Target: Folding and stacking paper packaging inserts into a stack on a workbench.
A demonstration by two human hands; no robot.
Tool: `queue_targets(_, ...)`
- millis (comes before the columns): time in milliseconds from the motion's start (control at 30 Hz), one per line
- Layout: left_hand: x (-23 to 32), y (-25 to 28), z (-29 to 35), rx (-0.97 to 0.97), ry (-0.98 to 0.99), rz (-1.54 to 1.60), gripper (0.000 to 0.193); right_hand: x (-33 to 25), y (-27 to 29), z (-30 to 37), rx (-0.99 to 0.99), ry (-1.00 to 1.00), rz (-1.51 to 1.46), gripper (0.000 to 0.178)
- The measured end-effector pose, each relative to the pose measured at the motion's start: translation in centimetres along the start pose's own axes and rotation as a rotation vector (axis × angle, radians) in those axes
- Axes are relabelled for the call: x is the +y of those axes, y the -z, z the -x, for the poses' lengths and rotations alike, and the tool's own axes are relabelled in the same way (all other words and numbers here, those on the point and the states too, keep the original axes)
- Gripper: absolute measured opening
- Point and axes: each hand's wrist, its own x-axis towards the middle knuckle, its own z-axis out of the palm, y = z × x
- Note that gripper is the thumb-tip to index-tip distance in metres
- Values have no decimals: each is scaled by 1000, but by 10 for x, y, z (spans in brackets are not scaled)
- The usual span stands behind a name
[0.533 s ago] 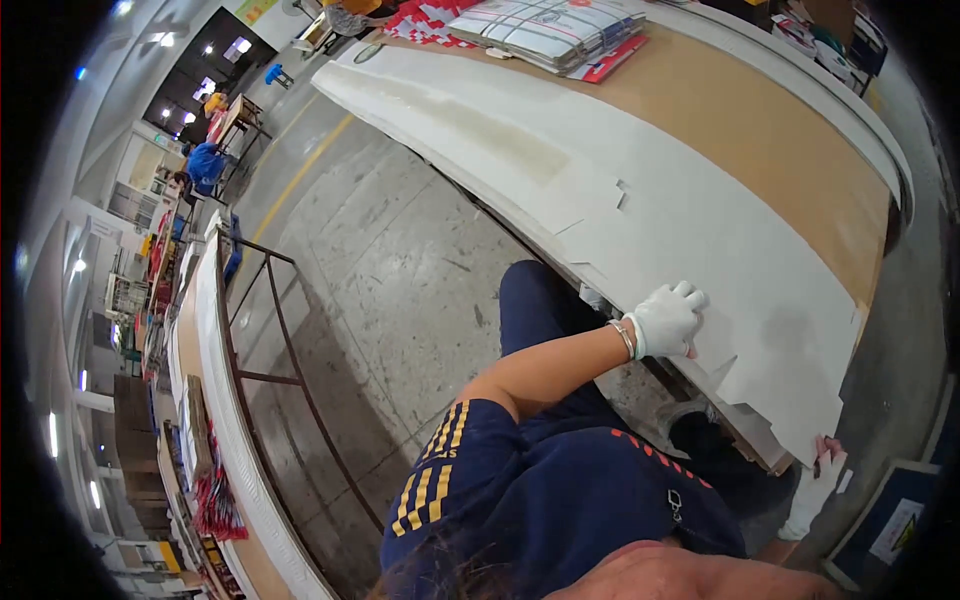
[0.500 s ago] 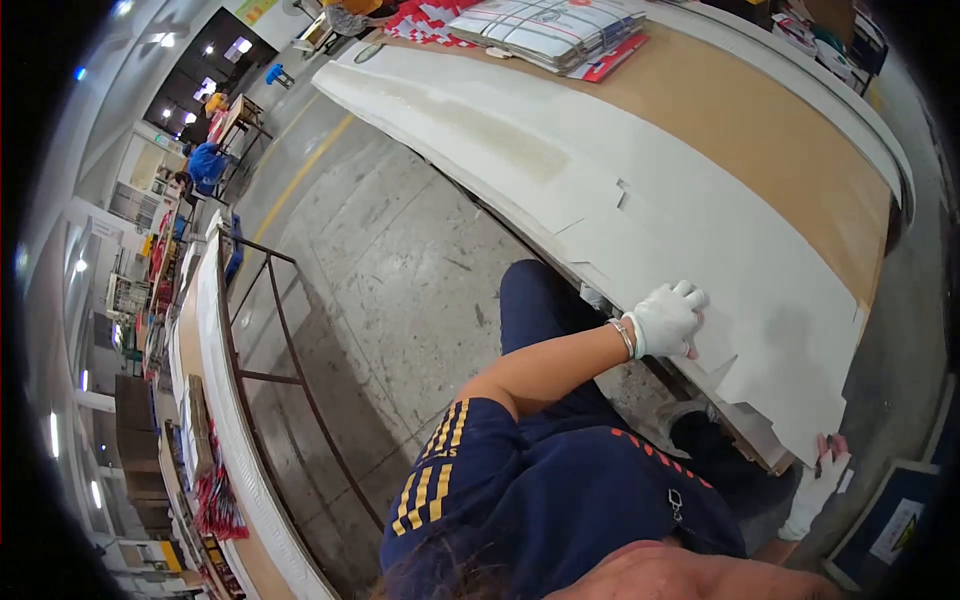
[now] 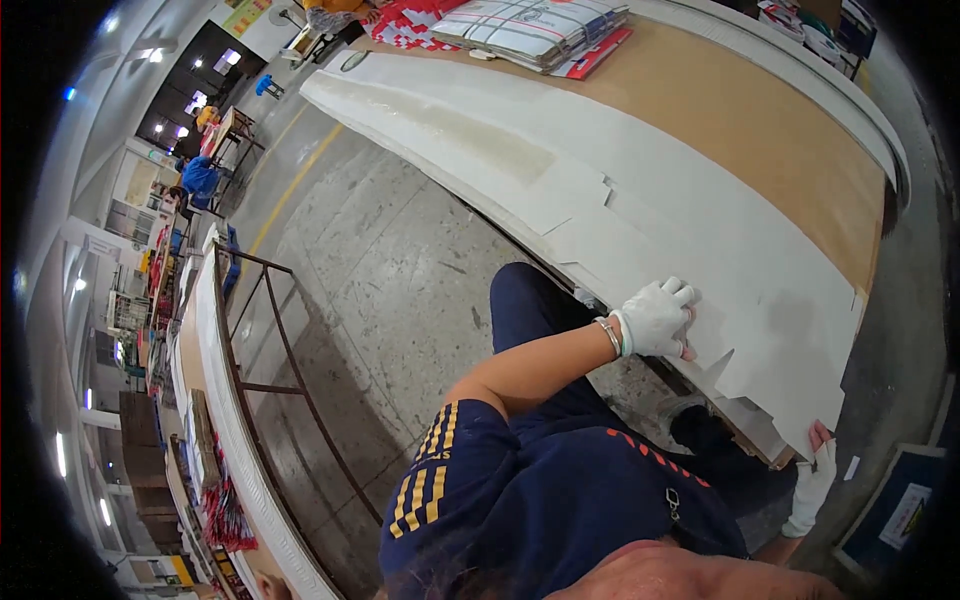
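Note:
A large white sheet (image 3: 720, 250) with cut notches along its near edge lies over the tabletop. My left hand (image 3: 655, 318), in a white glove with bare fingertips, rests on the sheet near its front edge, fingers bent and spread, holding nothing. Down at the sheet's right corner, my right hand (image 3: 815, 478), gloved the same way, has its fingers together at the edge and seems to pinch it; the underside of that grip is hidden. Beside my left hand, a triangular flap (image 3: 735, 375) is cut into the sheet.
Brown board (image 3: 760, 130) shows beyond the sheet. A strapped stack of flat white pieces (image 3: 530, 30) and red-and-white pieces (image 3: 415, 22) sit at the far end. To my left stands another long table (image 3: 215, 350) with a metal frame (image 3: 285, 340). A dark blue panel (image 3: 890, 510) lies at right.
The whole view has shifted slightly left. My right hand's fingers have drawn closer together at the sheet's corner. My left hand stays in place on the sheet.

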Motion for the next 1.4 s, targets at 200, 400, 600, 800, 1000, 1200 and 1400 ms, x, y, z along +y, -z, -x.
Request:
queue_targets(200, -2, 7, 6, -43, -27, 48, 63, 14, -3, 3, 72, -8, -83, 34)
queue_targets(400, 11, 13, 8, 55, -106, -8, 60, 21, -3, -2, 156, -130, -79, 33)
queue_targets(600, 19, 8, -31, 202, -59, -217, 21, 44, -3, 11, 265, -220, -6, 32)
queue_targets(800, 12, -22, -29, 193, -77, -193, 23, 54, -30, 19, 298, 10, -135, 34)
queue_targets(1000, -8, -6, -35, 29, -62, 209, 15, 36, -41, 23, 186, 31, 180, 41)
queue_targets(1200, 6, -35, -61, 150, 172, 173, 15, 55, -48, 40, 268, 11, 226, 41)
queue_targets(1400, 22, -39, -56, 156, -296, 326, 16, 21, -57, -4, 473, -246, -116, 27)
